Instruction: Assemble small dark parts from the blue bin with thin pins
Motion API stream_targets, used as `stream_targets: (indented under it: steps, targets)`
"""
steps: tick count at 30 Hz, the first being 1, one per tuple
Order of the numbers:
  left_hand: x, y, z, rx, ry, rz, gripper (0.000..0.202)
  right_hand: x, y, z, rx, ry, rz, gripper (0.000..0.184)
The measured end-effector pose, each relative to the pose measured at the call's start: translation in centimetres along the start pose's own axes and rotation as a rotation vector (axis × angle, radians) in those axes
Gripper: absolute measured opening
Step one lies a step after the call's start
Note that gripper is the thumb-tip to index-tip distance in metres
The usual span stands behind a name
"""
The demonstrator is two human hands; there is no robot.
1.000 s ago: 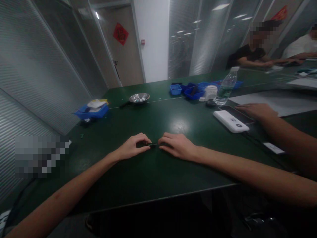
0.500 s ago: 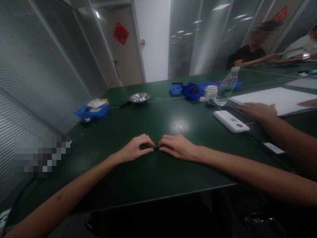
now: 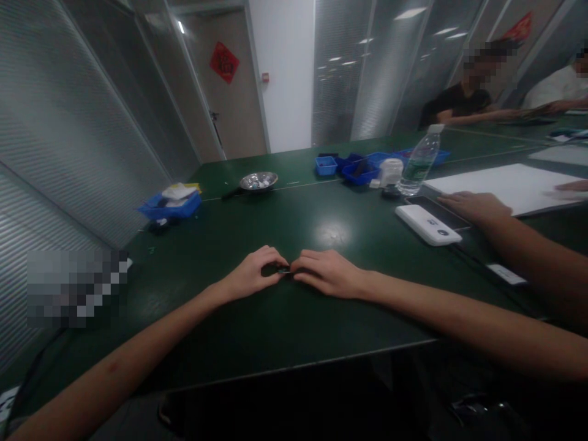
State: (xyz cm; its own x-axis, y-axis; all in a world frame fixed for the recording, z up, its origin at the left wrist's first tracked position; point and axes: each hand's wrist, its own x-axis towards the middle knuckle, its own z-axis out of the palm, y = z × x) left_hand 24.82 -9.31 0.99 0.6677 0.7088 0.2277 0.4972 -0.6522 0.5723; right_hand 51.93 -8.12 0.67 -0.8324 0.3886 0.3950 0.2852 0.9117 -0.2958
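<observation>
A small, thin dark piece (image 3: 283, 271) sits between my two hands just above the green table (image 3: 257, 337); its kind is too small to make out. My left hand (image 3: 250, 274) pinches it between thumb and forefinger. My right hand (image 3: 327, 272) meets its other end, with thumb and fingers closed together. The right fingertips hide that end of the piece. Both hands are close together over the near middle of the table.
Farther back are a metal pan (image 3: 258, 181) with small bits in it and a blue tray (image 3: 171, 207). To the right stand a water bottle (image 3: 420, 160), a white power bank (image 3: 427, 225) and a phone (image 3: 438, 212). Another person's hand (image 3: 478, 207) rests by white sheets (image 3: 519, 180).
The small piece has turned slightly and shows less green than before. My fingers have shifted a little, still pinched together. Across the table, the seated person's hands have moved.
</observation>
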Motion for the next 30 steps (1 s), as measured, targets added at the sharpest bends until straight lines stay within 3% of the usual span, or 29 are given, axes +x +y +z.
stream_targets:
  steps: [10,22,30]
  targets:
    - [-0.15,-0.06,-0.22,0.012,0.016,-0.017,0.027,0.02,-0.10,0.17,-0.111,0.035,0.111,0.025]
    - [-0.13,0.14,-0.15,0.001,-0.008,0.025,0.020,-0.13,0.13,0.12,-0.042,-0.002,0.022,0.027]
    - [-0.23,0.49,-0.45,0.034,0.068,-0.080,0.018,-0.22,0.03,0.01,-0.073,0.087,0.084,0.022]
